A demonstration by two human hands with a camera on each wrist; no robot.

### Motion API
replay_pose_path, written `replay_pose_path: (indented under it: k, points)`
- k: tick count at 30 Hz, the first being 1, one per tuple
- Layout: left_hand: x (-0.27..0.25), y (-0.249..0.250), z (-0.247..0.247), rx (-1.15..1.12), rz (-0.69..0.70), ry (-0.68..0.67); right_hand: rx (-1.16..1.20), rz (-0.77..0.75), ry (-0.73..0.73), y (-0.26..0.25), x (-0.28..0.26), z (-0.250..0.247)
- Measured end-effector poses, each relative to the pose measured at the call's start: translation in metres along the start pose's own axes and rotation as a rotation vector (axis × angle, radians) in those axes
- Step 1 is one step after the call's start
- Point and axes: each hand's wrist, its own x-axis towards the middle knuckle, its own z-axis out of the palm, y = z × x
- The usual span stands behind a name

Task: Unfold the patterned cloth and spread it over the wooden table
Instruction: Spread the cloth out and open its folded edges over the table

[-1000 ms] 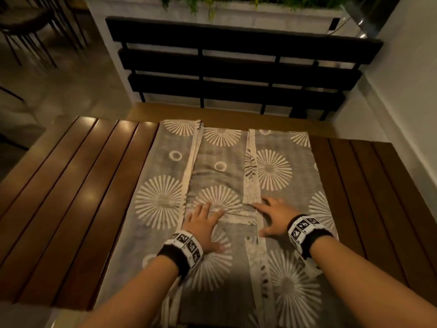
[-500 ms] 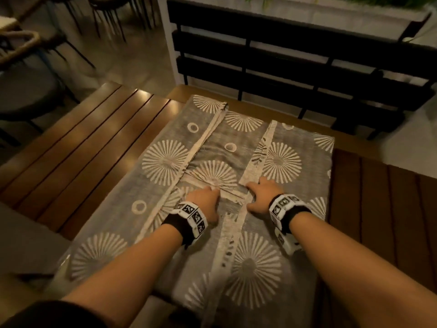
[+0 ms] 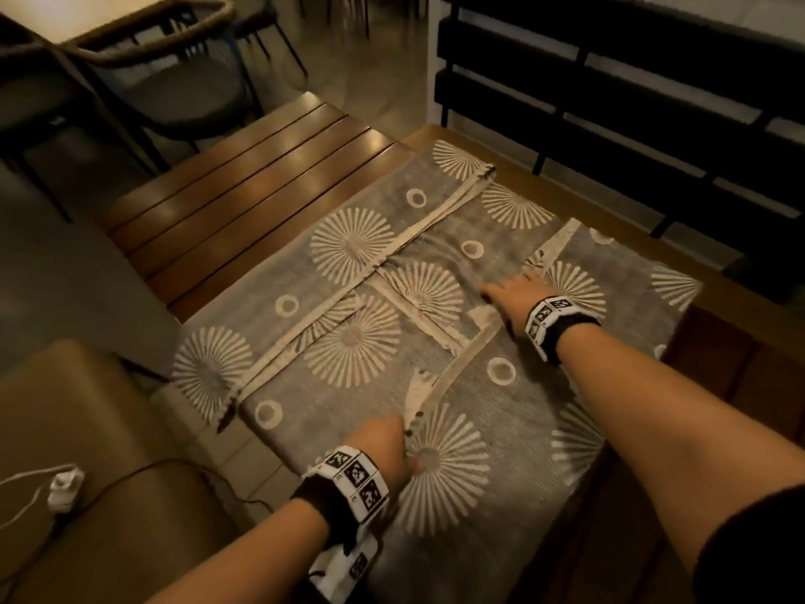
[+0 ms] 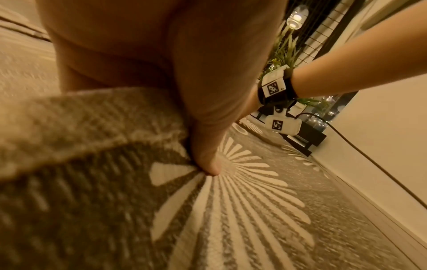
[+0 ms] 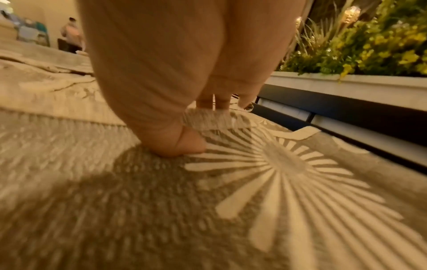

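Nearest, the left hand (image 3: pixel 383 442) pinched a cream hem of the patterned cloth (image 3: pixel 501 411), thumb (image 4: pixel 208 164) pressed against the raised fold. Farther out, the right hand (image 3: pixel 514 294) had also caught a hem strip, thumb (image 5: pixel 182 144) beneath it and fingers (image 5: pixel 221 100) above. The cloth lay on the slatted wooden desk (image 3: pixel 261 202), still folded in several layers with hems crossing its middle; bare slats showed beyond on the left. By my judgement the unfolding was barely begun, and most spreading remained. The left fingers were hidden behind the palm, and both wrist views were blurred.
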Motion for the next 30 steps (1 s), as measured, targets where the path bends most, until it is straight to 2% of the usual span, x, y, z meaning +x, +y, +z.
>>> replay_pose_path:
  k: [3, 7, 13, 19, 21, 24, 27, 28, 30]
  points:
    - [-0.009, 0.009, 0.0, 0.058, 0.155, -0.09, -0.057, 0.02, -0.005, 0.015, -0.018, -0.001]
    - [-0.022, 0.033, -0.001, 0.009, 0.311, -0.226, -0.139, 0.079, -0.03, 0.048, -0.06, 0.011]
    - [-0.041, 0.102, 0.009, 0.112, 0.561, -0.516, -0.245, 0.294, -0.086, 0.095, -0.155, 0.041]
    - [-0.078, 0.163, 0.063, -0.003, 0.876, -0.657, -0.282, 0.504, -0.138, 0.108, -0.271, 0.076]
    - [-0.091, 0.176, 0.082, 0.028, 0.93, -0.687, -0.25, 0.585, -0.169, 0.11, -0.306, 0.092]
    - [-0.109, 0.189, 0.11, 0.168, 0.935, -0.704, -0.181, 0.672, -0.202, 0.114, -0.346, 0.111]
    - [-0.122, 0.2, 0.142, 0.101, 0.812, -0.958, -0.102, 0.776, -0.231, 0.111, -0.377, 0.129]
    - [-0.13, 0.204, 0.149, 0.108, 0.791, -1.006, -0.063, 0.808, -0.24, 0.107, -0.384, 0.136]
    - [-0.139, 0.212, 0.165, 0.184, 0.827, -1.008, 0.017, 0.816, -0.18, 0.1, -0.39, 0.149]
